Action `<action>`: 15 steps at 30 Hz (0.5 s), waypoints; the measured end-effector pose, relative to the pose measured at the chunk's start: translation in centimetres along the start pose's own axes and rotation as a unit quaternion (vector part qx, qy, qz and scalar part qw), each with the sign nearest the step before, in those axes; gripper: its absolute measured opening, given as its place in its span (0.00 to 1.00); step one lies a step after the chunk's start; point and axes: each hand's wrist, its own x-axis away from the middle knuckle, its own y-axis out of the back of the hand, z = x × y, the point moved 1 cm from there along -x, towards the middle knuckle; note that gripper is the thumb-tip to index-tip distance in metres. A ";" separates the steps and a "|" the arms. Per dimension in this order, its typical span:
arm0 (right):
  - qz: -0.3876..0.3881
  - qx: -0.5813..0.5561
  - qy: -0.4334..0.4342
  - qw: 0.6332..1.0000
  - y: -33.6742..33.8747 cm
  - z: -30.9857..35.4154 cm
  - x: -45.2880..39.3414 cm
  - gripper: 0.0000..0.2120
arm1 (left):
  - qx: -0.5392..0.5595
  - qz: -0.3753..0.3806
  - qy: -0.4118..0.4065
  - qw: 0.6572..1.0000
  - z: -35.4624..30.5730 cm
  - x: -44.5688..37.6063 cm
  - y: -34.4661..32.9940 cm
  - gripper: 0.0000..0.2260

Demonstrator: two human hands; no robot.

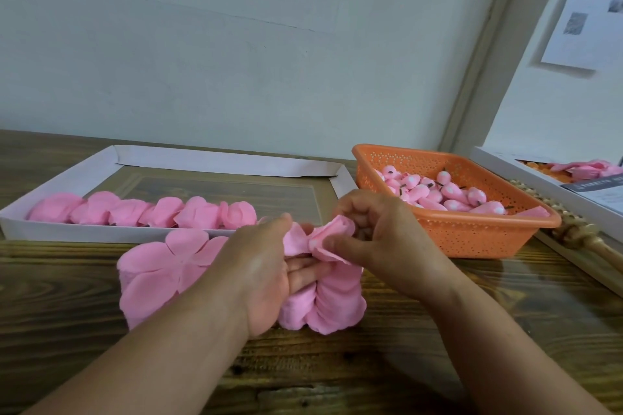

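Note:
Two stacks of pink fabric petals lie on the wooden table (pixel 438 340): the left stack (pixel 158 273) and the right stack (pixel 333 303). Just above the right stack, both my hands hold a pink flower piece (pixel 323 236). My left hand (pixel 266 266) grips its left side, fingers curled under the petals. My right hand (pixel 374 229) pinches the folded petals at the bud end between thumb and fingers. Whether a bud sits inside the petals is hidden.
A shallow white cardboard tray (pixel 60 178) at the back left holds a row of finished pink flowers (pixel 145 210). An orange plastic basket (pixel 472 232) at the right holds several pink buds (pixel 448 194) with dark stems. A second white tray (pixel 526 175) and wooden rods (pixel 586 236) lie far right.

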 end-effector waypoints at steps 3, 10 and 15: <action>0.023 0.072 0.047 0.996 0.0 0.3 0.3 0.07 | -0.044 0.004 -0.005 0.999 0.0 0.1 0.1 0.17; 0.038 0.169 0.086 0.981 0.0 1.0 0.5 0.06 | -0.226 -0.013 -0.102 0.969 0.7 0.1 0.1 0.17; 0.049 0.152 0.091 0.983 -0.3 1.3 0.6 0.07 | -0.219 0.104 -0.094 0.966 0.6 0.3 -0.1 0.32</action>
